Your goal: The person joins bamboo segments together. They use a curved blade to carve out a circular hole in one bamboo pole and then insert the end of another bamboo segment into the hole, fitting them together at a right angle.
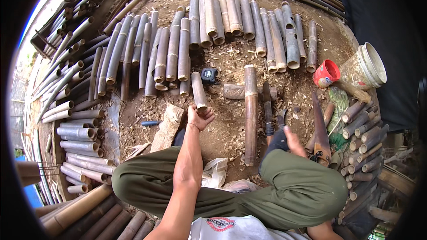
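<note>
My left hand (201,118) has its fingers curled round the lower end of a short bamboo tube (199,91), which tilts away from me. Beyond my right knee, my right hand (295,143) shows in part; its fingers are mostly hidden. Close by it lies a curved blade (281,116), and I cannot tell whether the hand grips it. A long machete (267,106) with a dark handle rests to its left. Between my hands, a long bamboo pole section (250,120) lies with one end across a short log (232,91). A black tape measure (209,75) sits beyond the tube.
Cut bamboo tubes (172,53) spread in an arc across the far ground, with stacks (80,146) at left and right. A handsaw (321,135), a red cup (327,72) and a dirty white bucket (362,69) stand right. Wood chips litter the dirt; a blue-handled tool (151,123) lies left.
</note>
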{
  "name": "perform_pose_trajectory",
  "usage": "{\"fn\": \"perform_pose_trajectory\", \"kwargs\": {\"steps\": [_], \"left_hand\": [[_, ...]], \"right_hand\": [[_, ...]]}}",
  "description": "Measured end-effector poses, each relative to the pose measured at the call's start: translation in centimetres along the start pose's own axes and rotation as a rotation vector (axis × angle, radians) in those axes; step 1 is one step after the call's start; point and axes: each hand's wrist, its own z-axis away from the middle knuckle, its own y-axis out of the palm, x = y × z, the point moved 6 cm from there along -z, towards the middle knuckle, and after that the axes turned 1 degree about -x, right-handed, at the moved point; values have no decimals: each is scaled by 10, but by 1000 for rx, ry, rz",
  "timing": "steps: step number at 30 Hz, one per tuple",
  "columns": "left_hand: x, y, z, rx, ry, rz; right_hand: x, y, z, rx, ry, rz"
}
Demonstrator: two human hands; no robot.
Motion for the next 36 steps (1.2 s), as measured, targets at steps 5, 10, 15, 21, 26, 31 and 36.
{"fn": "perform_pose_trajectory", "kwargs": {"steps": [5,10,15,21,26,31,36], "left_hand": [[28,-50,-5,-194,140,-93],[-18,-80,-4,-786,588,-1200],[-65,-56,6,-799,755,-1262],[-130,-17,-4,-965,894,-1326],[-162,-34,-46,-746,842,-1504],[-101,-24,-38,-186,92,-1136],[-22,-60,25,38,-174,-398]], "right_hand": [[30,-21,33,562,-116,-613],[8,-37,-3,80,8,286],[52,-9,22,-130,-418,294],[94,72,55,65,-522,-53],[153,104,72,-156,-955,110],[187,169,54,258,-913,74],[226,257,14,402,-701,156]]}}
